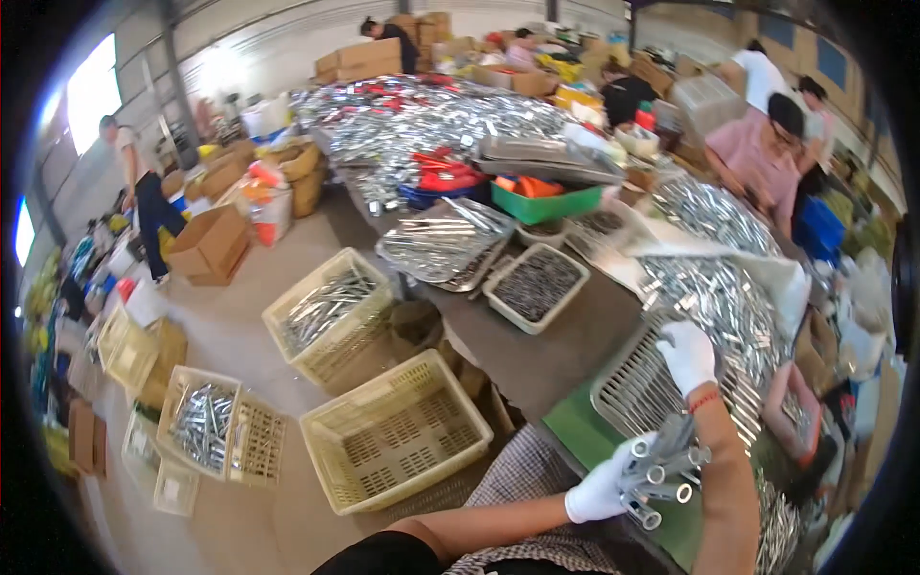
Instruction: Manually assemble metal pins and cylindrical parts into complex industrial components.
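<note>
My left hand (602,491), in a white glove, is closed around a bunch of metal tubes (655,475), their open round ends facing right and toward me. My right hand (690,356), also gloved in white and with a red band at the wrist, is over the right side of a pale slotted tray (613,379). Its fingers are bent down and look closed; what they hold, if anything, cannot be made out. Metal pieces lie in the tray. A large heap of shiny metal parts (714,297) spreads just beyond and right of this hand.
A white tub of small dark parts (535,321) stands farther along the table, near a green bin (546,203). On the floor to the left are a cream crate (331,479) and a crate of metal tubes (287,350). Several people work farther off; one wears a pink shirt (733,144).
</note>
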`<state>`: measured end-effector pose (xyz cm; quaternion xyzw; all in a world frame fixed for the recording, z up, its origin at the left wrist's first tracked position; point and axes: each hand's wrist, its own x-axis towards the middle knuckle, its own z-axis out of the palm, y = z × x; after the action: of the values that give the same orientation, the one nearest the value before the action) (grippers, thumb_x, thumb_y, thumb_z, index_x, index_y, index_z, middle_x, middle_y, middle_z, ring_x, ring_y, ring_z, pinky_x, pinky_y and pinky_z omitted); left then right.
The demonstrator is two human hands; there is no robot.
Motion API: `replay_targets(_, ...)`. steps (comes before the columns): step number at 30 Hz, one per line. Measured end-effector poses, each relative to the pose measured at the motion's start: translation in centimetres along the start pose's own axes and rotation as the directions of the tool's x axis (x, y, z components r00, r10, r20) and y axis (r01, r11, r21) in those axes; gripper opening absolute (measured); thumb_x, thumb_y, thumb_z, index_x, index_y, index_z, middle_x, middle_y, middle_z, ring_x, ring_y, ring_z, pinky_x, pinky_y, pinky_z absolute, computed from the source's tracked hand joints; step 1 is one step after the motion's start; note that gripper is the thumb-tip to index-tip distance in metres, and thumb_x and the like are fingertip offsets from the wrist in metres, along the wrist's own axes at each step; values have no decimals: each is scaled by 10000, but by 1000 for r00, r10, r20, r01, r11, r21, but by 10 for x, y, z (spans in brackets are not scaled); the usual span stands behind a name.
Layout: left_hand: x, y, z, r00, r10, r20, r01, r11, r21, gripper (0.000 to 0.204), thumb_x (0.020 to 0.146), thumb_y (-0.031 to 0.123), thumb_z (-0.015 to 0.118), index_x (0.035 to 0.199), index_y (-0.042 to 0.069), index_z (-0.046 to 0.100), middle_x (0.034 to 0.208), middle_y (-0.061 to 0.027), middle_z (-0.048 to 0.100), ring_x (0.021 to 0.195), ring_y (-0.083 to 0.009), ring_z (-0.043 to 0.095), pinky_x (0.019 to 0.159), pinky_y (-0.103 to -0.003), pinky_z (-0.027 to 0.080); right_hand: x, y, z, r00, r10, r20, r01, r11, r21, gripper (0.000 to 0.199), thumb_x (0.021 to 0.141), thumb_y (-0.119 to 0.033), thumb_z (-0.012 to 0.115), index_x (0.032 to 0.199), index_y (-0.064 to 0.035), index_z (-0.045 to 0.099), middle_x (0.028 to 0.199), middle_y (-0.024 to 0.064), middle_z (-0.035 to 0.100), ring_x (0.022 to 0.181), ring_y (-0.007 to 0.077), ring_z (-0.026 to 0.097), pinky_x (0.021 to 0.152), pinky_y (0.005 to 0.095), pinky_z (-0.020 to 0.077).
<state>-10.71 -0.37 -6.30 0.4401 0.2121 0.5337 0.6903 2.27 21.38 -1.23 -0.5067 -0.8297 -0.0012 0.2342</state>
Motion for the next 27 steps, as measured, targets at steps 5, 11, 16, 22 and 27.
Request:
replay_targets(5, -5, -6, -6, 961, 275, 41, -277, 936, 219, 954, 704, -55, 672, 1482, 43, 129, 1421, -117, 371, 1285, -234, 432, 1076, -368, 340, 10, -24, 4, 994, 107, 34, -107, 994, -5, 192, 691, -152, 751, 815, -77, 626, 841, 145, 616, 828, 334, 616, 754, 426, 482)
replay_targets(11, -1, 3, 0, 963, 262, 64, -268, 907, 326, 883, 763, -32, 667, 1478, 60, 156, 1411, -111, 411, 1290, -219, 426, 1059, -331, 356, 8, -16, -2, 981, 123, 151, -90, 974, -209, 198, 763, -177, 709, 875, -75, 583, 856, 165, 626, 829, 360, 625, 750, 453, 493)
replay_targets(16, 11, 23, 16, 905, -410, -116, 255, 740, -623, 497, 962, 526, 406, 1338, 202, 438, 1139, -35, 534, 899, -158, 565, 613, -302, 507, 3, -6, -26, 991, 81, 111, -66, 988, -137, 202, 892, -262, 542, 950, -74, 593, 928, 191, 665, 854, 398, 634, 759, 487, 501)
replay_targets(22, 6, 2, -18, 969, -240, 50, 214, 728, -651, 447, 953, 189, 498, 1387, 204, 393, 1207, 2, 514, 927, -112, 523, 640, -244, 456, 6, 5, -14, 975, 140, 172, -169, 972, 164, 163, 880, -212, 555, 993, -108, 611, 923, 152, 677, 900, 348, 640, 797, 430, 498)
replay_targets(27, 2, -11, -13, 991, 133, 16, -134, 990, 53, 869, 701, -99, 658, 1444, 81, 246, 1267, -75, 476, 1048, -146, 520, 862, -282, 485, -4, 8, -20, 973, 181, 146, -203, 966, 159, 149, 875, -193, 558, 986, -121, 626, 927, 133, 682, 905, 332, 639, 809, 415, 497)
